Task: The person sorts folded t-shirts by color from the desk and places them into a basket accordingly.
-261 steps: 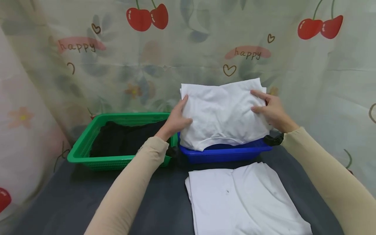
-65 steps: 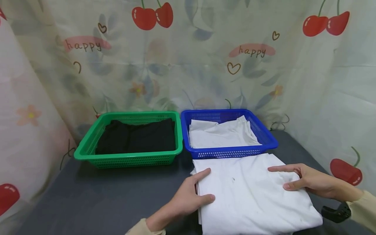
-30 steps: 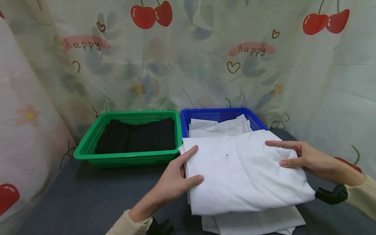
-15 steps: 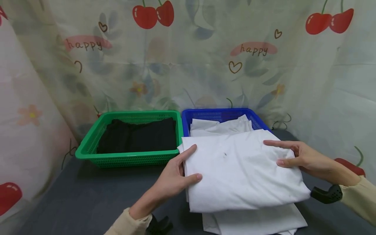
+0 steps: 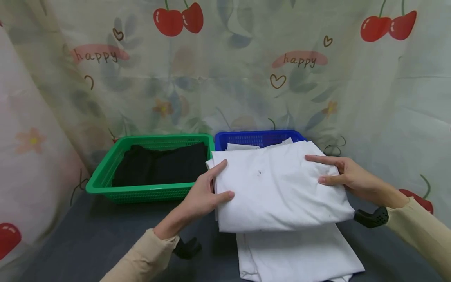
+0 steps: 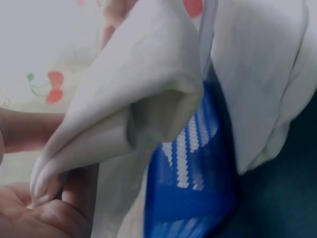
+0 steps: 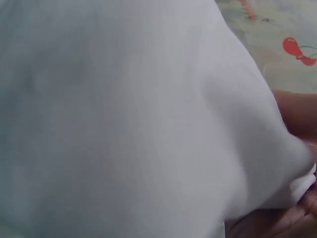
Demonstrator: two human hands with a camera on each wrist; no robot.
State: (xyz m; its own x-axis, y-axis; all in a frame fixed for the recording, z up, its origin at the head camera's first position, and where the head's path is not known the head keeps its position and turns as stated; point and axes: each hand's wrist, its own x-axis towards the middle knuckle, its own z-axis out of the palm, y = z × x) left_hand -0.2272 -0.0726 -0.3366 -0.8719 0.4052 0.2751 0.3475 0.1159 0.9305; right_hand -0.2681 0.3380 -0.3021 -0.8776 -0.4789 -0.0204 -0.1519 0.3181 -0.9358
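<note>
Both hands hold up a folded white garment point(image 5: 275, 196) with a small dark mark, its far edge over the front of the blue basket point(image 5: 258, 134). The left hand point(image 5: 202, 197) pinches its left edge, thumb on top. At the right edge the right hand point(image 5: 349, 178) grips it the same way. In the left wrist view the garment point(image 6: 129, 74) shows its layered fold above the blue basket point(image 6: 193, 198). White cloth point(image 7: 148, 124) fills most of the right wrist view. Another folded white garment point(image 5: 299, 254) lies on the table below. White cloth point(image 5: 243, 147) shows inside the blue basket.
A green basket point(image 5: 148, 191) holding folded black cloth point(image 5: 162, 166) stands left of the blue one. Dark grey covering point(image 5: 116, 235) lies over the table. A printed curtain point(image 5: 229, 98) hangs close behind the baskets and along both sides.
Earlier, both hands held a white garment over the blue basket; white cloth then lay inside it. The hands took the top garment from the pile, lifted it and moved it forward, uncovering another beneath.
</note>
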